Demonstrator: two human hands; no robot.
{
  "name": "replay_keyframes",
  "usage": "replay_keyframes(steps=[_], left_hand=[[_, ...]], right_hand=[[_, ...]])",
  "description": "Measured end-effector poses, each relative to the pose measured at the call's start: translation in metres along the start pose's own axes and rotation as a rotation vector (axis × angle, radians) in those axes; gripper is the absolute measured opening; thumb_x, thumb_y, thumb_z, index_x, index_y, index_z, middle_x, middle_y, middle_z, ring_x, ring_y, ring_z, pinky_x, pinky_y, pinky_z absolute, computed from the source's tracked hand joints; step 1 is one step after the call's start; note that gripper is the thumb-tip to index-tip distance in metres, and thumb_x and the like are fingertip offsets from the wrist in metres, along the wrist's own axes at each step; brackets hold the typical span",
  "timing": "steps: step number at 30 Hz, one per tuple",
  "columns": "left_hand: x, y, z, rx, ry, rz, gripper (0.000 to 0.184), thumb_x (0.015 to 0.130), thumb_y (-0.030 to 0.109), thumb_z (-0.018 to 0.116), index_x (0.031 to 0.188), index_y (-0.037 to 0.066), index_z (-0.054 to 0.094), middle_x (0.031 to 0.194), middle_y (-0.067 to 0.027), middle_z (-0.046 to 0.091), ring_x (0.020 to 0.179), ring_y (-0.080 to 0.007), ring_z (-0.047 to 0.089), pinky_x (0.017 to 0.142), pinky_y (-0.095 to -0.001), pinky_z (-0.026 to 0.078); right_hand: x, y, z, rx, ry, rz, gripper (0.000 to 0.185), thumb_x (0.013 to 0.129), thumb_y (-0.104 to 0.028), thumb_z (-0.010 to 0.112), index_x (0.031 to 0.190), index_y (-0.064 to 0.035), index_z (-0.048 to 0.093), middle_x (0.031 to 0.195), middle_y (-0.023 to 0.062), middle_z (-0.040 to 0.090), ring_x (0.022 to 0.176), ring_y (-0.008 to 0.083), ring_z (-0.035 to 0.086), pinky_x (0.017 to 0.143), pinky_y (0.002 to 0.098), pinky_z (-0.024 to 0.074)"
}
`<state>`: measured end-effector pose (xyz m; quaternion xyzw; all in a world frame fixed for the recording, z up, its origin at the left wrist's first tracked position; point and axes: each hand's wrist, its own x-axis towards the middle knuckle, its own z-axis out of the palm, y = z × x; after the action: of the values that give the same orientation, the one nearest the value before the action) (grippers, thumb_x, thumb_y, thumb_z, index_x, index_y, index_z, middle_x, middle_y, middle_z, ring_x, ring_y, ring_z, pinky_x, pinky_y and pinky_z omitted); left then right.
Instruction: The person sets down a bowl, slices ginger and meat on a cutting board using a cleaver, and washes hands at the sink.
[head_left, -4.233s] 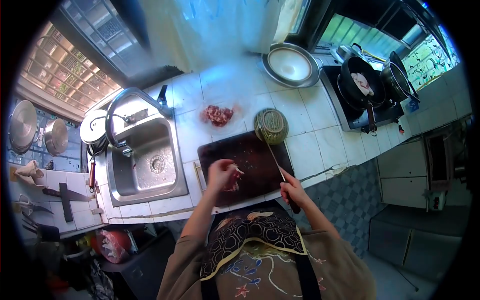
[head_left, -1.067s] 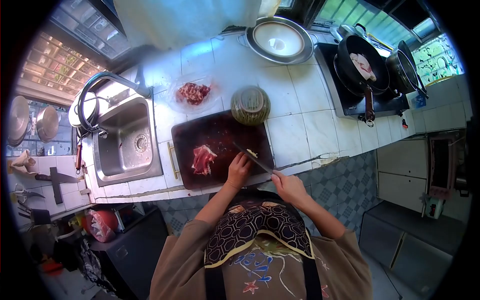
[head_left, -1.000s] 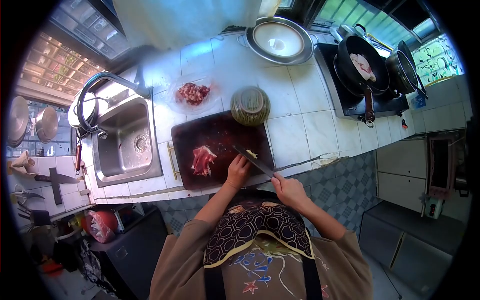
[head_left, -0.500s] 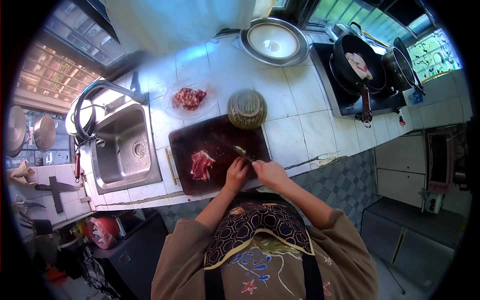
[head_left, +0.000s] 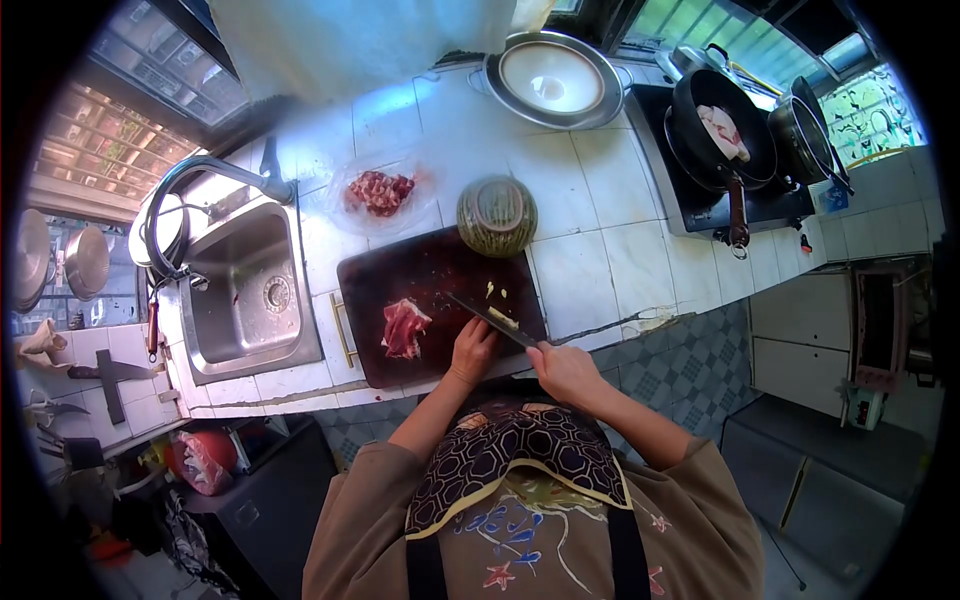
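On white tiles (sink alongside) lies a dark board.

2 hands, 1 held knife, 1 cutting board, 1 sink, 1 tap, 1 stove

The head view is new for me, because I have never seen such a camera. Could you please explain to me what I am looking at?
There is no machine here: a person works bare-handed. The camera is worn on the head and looks forward and down. The right hand holds a knife over the cutting board. The left hand is beside the knife; whether it grips anything is unclear. On the board lie a piece of raw meat and, near the knife, small pale pieces. Beyond it, chopped meat lies on clear plastic, and a patterned bowl, seemingly upside down, sits at the board's far edge.
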<state>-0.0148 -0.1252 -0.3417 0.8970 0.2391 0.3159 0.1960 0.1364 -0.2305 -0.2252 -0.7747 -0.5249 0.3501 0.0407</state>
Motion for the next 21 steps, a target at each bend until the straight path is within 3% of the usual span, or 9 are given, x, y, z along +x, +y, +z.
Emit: replay_keyframes(steps=[2,8,13,21], left_hand=[[0.001,0.001,-0.002,-0.017,-0.009,0.006,0.027,0.065,0.004,0.065,0.092,0.004,0.067,0.100,-0.0124,0.062,0.096,-0.0303,0.060,0.082,-0.0364,0.052],[-0.007,-0.004,0.005,-0.035,0.038,-0.004,0.026,0.064,0.004,0.065,0.090,0.003,0.066,0.096,-0.0121,0.062,0.092,-0.0295,0.061,0.080,-0.0354,0.052],[0.009,0.004,-0.001,-0.001,0.099,0.028,0.024,0.068,0.003,0.068,0.092,0.001,0.065,0.095,-0.0124,0.061,0.089,-0.0309,0.060,0.077,-0.0369,0.052],[0.001,0.003,-0.003,-0.015,0.071,0.031,0.026,0.065,0.003,0.066,0.091,0.001,0.066,0.097,-0.0126,0.062,0.093,-0.0298,0.061,0.082,-0.0363,0.052]], right_hand=[[0.017,-0.011,0.004,-0.023,0.014,-0.024,0.042,0.097,-0.037,0.036,0.100,-0.0012,0.058,0.070,0.0235,0.063,0.069,0.0430,0.061,0.064,0.0525,0.0478],[0.058,-0.035,0.012,0.046,0.084,-0.121,0.043,0.097,-0.037,0.037,0.096,-0.0016,0.060,0.072,0.0243,0.063,0.072,0.0436,0.061,0.066,0.0528,0.0475],[0.054,-0.009,0.000,0.223,0.165,-0.163,0.044,0.097,-0.037,0.033,0.095,-0.0054,0.063,0.074,0.0227,0.064,0.073,0.0436,0.061,0.068,0.0527,0.0474],[0.009,-0.002,-0.003,0.062,0.022,-0.043,0.043,0.097,-0.036,0.033,0.098,-0.0046,0.062,0.075,0.0229,0.064,0.074,0.0435,0.060,0.068,0.0530,0.0461]])
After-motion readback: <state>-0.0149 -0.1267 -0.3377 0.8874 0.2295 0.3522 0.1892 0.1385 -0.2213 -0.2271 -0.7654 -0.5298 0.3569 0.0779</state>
